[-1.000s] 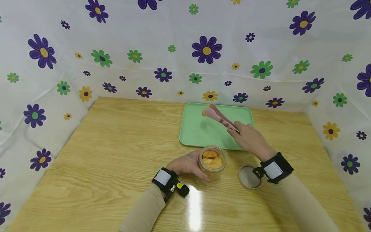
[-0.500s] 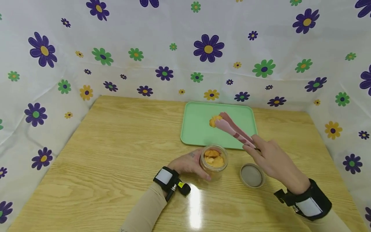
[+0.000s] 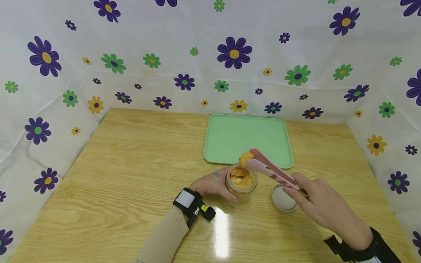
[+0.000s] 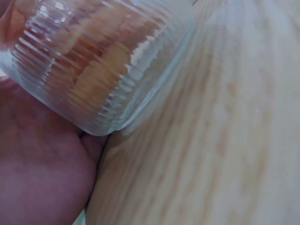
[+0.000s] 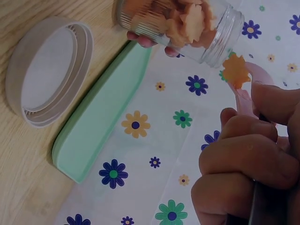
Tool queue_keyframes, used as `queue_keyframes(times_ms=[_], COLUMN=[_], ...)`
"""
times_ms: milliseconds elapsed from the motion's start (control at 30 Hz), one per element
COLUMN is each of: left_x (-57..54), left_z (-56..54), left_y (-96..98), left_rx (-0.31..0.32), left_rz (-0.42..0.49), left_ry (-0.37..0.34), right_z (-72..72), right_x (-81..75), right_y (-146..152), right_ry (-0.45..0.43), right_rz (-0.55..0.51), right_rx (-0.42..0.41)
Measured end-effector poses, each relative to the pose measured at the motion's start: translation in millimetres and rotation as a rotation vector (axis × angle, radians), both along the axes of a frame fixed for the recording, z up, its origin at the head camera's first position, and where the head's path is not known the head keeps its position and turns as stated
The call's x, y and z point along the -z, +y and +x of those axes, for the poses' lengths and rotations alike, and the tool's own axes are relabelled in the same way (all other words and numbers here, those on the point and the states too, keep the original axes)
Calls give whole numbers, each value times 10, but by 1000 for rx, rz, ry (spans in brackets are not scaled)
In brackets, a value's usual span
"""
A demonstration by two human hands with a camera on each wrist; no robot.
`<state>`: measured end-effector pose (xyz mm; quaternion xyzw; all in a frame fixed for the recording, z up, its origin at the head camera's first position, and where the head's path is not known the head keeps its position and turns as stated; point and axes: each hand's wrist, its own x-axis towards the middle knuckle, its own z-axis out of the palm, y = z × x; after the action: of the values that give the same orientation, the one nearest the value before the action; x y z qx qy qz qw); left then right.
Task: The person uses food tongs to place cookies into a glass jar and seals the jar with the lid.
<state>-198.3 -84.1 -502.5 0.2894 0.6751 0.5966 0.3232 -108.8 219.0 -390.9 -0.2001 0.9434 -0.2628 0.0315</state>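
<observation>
My left hand point(image 3: 213, 185) is wrapped round the side of a ribbed glass jar point(image 3: 242, 194) that stands on the table. Orange-yellow scalloped pieces point(image 5: 192, 21), like biscuits, fill much of the jar. Pink tongs point(image 3: 274, 174) are gripped in my right hand point(image 3: 323, 201), to the right of the jar. Between the tong tips one scalloped biscuit point(image 3: 246, 159) is pinched, just above the back of the jar's open mouth. Only the jar's lower side and part of the left palm point(image 4: 42, 164) show in the left wrist view.
A pale green tray point(image 3: 246, 137) lies behind the jar. The round jar lid point(image 3: 283, 199) rests on the wooden table point(image 3: 131, 175), right of the jar and partly under the tongs. A flower-print cloth point(image 3: 141, 40) hangs round the back and sides.
The right hand and tongs have moved from over the tray down and toward the person, bringing the pinched biscuit to the jar's rim. The left hand and jar stay in place.
</observation>
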Motion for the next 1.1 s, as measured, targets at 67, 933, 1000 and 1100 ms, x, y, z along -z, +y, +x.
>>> queue_keyframes(times_ms=[67, 933, 1000, 1100], left_x=[-5, 1, 4, 2], left_z=[-3, -11, -12, -15], left_y=[-5, -22, -18, -13], left_rx=[8, 15, 19, 28], left_rz=[3, 40, 43, 48], left_ry=[-3, -13, -9, -1], right_z=[17, -201, -217, -223], right_x=[1, -110, -132, -158], right_y=[19, 207, 211, 214], right_ry=[-14, 60, 66, 59], right_rz=[-12, 122, 125, 139], right_rx=[-21, -280, -297, -293])
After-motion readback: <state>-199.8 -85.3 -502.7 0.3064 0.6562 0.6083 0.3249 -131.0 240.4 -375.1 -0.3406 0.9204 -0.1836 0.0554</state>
